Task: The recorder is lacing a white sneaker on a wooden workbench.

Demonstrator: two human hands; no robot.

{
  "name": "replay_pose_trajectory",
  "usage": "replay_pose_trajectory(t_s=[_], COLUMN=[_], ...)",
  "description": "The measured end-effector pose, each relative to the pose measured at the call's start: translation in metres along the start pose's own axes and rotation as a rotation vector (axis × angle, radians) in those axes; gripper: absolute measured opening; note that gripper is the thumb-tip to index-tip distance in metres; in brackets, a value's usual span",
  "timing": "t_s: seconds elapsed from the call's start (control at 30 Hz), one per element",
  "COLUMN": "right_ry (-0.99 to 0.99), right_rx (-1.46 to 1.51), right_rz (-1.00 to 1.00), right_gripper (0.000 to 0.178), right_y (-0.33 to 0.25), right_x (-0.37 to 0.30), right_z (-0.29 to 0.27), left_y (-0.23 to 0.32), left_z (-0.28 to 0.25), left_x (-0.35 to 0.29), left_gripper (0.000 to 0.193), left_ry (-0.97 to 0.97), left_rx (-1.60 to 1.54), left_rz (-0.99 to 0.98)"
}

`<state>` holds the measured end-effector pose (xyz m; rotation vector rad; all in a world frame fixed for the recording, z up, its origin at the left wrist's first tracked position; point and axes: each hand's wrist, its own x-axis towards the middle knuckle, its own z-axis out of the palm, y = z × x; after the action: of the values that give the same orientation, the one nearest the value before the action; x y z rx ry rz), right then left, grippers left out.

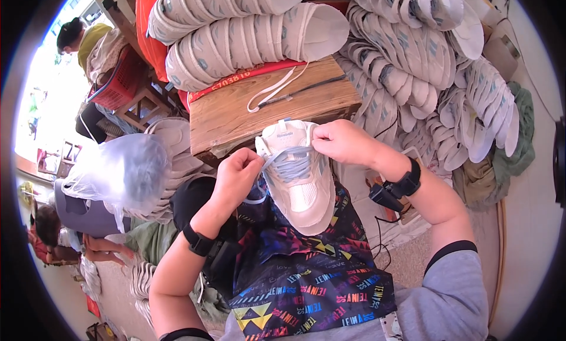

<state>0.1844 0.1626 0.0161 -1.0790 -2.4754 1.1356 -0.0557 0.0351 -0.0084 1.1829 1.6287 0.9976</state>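
Note:
A white and grey shoe upper [303, 202] rests over my lap, toe toward me, in front of the wooden box. A light blue shoelace [293, 165] crosses its tongue in several rows, and a loose part hangs at its left side. My left hand [237, 174] is closed in a pinch on the lace at the left eyelet edge. On the other side, my right hand [345, 141] pinches the upper's right edge near the collar; whether lace is also between those fingertips is hidden.
On the wooden box [236, 120] lie a white lace [274, 90] and a dark thin tool [303, 91]. Nested shoe uppers [247, 46] sit behind; more stacks [407, 52] fill the right. A plastic bag [127, 170] stands left. Two other people [88, 43] are farther left.

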Motion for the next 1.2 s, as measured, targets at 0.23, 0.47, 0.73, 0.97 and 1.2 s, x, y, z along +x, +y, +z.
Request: replay_pose_trajectory(t_s=[0.23, 0.47, 0.73, 0.97, 1.2], right_ry=[-0.114, -0.295, -0.168, -0.169, -0.313], right_rx=[-0.249, -0.627, -0.379, -0.311, -0.086], right_rz=[-0.133, -0.191, -0.492, -0.556, -0.224], right_gripper=[0.023, 0.02, 0.036, 0.023, 0.018], right_y=[-0.007, -0.03, -0.015, -0.002, -0.005], right_x=[0.002, 0.003, 0.019, 0.027, 0.025], right_z=[-0.014, -0.033, -0.042, -0.036, -0.027], left_y=[0.025, 0.041, 0.062, 0.034, 0.026], left_z=[-0.005, -0.002, -0.037, -0.044, -0.024], left_x=[0.011, 0.006, 0.029, 0.04, 0.038], left_gripper=[0.014, 0.009, 0.031, 0.024, 0.018], left_ry=[-0.01, -0.001, -0.299, -0.338, -0.343], left_rx=[0.491, 0.94, 0.758, 0.744, 0.579], left_rz=[0.11, 0.382, 0.58, 0.575, 0.395])
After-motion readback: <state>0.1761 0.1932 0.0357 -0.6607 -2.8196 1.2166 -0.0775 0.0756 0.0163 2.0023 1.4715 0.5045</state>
